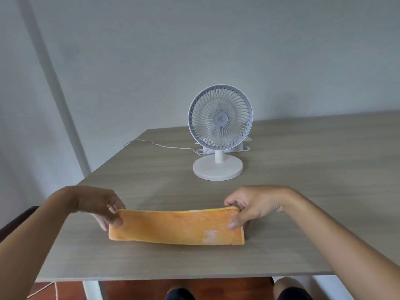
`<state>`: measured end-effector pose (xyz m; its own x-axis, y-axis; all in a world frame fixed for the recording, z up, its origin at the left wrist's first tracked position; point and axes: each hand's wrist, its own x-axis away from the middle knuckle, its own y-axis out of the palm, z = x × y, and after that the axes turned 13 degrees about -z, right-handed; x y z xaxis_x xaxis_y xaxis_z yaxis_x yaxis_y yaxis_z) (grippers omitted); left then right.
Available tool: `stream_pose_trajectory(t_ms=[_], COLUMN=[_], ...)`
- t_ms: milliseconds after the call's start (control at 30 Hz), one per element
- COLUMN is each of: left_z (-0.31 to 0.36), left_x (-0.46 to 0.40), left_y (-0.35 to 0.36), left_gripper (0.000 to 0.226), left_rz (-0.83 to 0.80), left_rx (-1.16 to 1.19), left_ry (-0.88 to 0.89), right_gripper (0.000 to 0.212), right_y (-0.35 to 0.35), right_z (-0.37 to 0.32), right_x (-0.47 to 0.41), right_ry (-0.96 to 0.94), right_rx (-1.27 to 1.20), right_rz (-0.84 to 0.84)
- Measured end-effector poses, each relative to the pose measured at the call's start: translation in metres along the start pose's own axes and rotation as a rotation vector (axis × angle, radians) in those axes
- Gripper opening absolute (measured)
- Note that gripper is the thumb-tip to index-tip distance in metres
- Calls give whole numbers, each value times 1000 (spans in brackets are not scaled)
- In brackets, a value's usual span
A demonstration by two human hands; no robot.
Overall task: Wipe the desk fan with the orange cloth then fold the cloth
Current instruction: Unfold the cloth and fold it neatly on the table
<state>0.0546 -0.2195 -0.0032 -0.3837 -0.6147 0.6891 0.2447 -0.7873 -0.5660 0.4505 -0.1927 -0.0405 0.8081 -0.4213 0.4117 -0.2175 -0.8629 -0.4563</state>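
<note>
The orange cloth [175,227] lies on the wooden desk [303,191] near its front edge, folded into a long flat strip with a pale patch near its right end. My left hand [104,207] pinches the strip's upper left corner. My right hand [246,207] pinches the upper right corner, thumb on top of the cloth. The white desk fan [219,131] stands upright on its round base behind the cloth, a little right of centre, well apart from both hands.
A thin white cable [155,145] runs from behind the fan to the desk's left edge. A white holder [244,148] sits behind the fan's stand. A grey wall is at the back. My knees show under the front edge.
</note>
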Motion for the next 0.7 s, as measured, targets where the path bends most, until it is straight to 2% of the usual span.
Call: stream_pose_trajectory(t_ms=[67,200,367,533,633,700], left_z=[-3,-1,0,3,8,15], left_x=[6,-10,-68,-125,-144,-152], left_y=[-4,-13,-21,-25,-22,-18], left_gripper=[10,12,19,19,8,21], left_rz=[49,254,390,720,872,933], left_rx=[98,317,240,127,46,-50], left_ry=[129,272,113,-6,-96,-145], right_gripper=[9,18,23,3,6,10], right_y=[-6,-23,-34,-37,-37,-36], right_z=[3,14,37,57,64,66], right_x=[3,4,-9,-24,-26,-27], right_ry=[-36,-24,147,235,293,329], right_rx=[-151,-302,-300,-218,-204,-220], right_rz=[11,200,368,638,673,681])
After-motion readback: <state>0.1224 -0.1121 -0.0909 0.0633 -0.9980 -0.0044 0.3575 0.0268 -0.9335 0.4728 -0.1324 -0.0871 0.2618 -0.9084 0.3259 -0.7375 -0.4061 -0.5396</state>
